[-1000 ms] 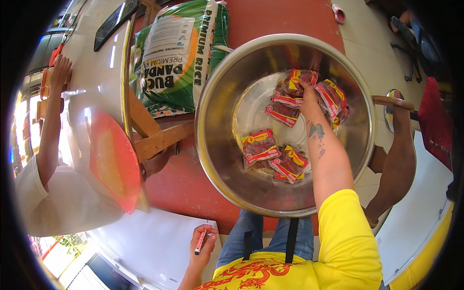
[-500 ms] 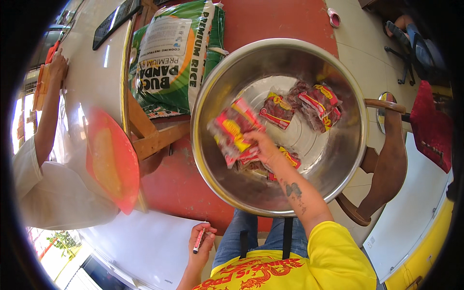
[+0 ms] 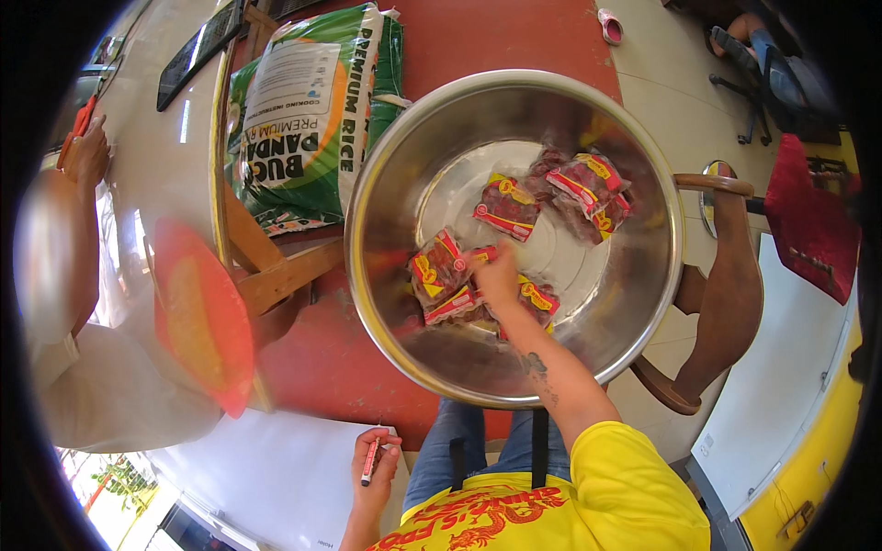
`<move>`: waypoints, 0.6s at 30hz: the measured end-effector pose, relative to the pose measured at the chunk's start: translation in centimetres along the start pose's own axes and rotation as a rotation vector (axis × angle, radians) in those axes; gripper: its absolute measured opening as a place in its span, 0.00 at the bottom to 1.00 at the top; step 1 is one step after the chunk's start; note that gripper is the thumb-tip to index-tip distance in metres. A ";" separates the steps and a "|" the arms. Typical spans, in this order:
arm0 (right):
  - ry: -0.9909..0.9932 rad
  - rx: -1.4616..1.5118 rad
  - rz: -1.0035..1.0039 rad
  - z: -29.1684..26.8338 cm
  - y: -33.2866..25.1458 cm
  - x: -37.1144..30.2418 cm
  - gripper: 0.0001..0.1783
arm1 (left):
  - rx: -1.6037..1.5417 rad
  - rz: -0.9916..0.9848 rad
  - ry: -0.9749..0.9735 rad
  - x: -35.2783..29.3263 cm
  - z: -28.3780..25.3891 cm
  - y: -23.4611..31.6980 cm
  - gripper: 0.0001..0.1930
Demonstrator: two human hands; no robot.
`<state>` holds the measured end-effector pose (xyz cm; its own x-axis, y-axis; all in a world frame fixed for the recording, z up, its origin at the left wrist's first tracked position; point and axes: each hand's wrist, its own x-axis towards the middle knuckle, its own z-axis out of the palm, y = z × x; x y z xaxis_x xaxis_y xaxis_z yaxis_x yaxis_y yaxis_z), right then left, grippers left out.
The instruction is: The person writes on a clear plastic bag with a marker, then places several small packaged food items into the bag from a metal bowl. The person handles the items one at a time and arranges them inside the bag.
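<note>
Inside a large round metal pot (image 3: 386,317), my right hand (image 3: 497,279) is closed, its fingers on the edge of a clear plastic packet of dark red food (image 3: 437,266) with a red and yellow label. The fingertips are partly hidden. That packet lies over others at the pot's left side. Another such packet (image 3: 537,298) shows just right of my wrist. Farther in, a single packet (image 3: 507,207) lies beside a pile of packets (image 3: 588,188). My left hand (image 3: 375,468), below the pot, grips a marker pen (image 3: 370,461) with a red and white barrel.
Green and white rice sacks (image 3: 303,119) lie beyond the pot's left. A wooden chair (image 3: 730,294) stands against its right side. On the left, a co-worker's hand (image 3: 87,156) rests near a table (image 3: 175,156), with a red translucent round object (image 3: 204,317) nearby. White boards flank me.
The packet that my right hand held raised at the left has come down onto the other packets. My right hand has lowered slightly. My left hand still holds the marker pen.
</note>
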<state>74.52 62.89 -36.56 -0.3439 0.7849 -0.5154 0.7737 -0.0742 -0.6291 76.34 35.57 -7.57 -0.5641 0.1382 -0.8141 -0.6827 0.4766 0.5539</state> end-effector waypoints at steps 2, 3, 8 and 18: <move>0.424 0.166 -0.025 -3.0 0.2 3.7 0.43 | -0.011 0.008 -0.004 0.0 -0.1 -0.1 0.16; 0.594 0.233 -0.056 -5.4 0.6 6.0 0.45 | -0.009 0.013 -0.008 0.0 -0.1 -0.1 0.16; 0.467 0.440 0.328 -13.1 1.3 13.5 0.36 | 0.042 0.017 -0.014 0.0 -0.2 -0.6 0.17; -0.216 0.938 0.350 -19.1 4.8 18.0 0.17 | 0.073 0.051 -0.038 -0.1 -0.3 -1.5 0.18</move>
<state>82.19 88.39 -37.70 -0.3389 0.5060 -0.7932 0.1532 -0.8021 -0.5772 77.27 34.56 -8.28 -0.5783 0.1962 -0.7919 -0.6171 0.5297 0.5819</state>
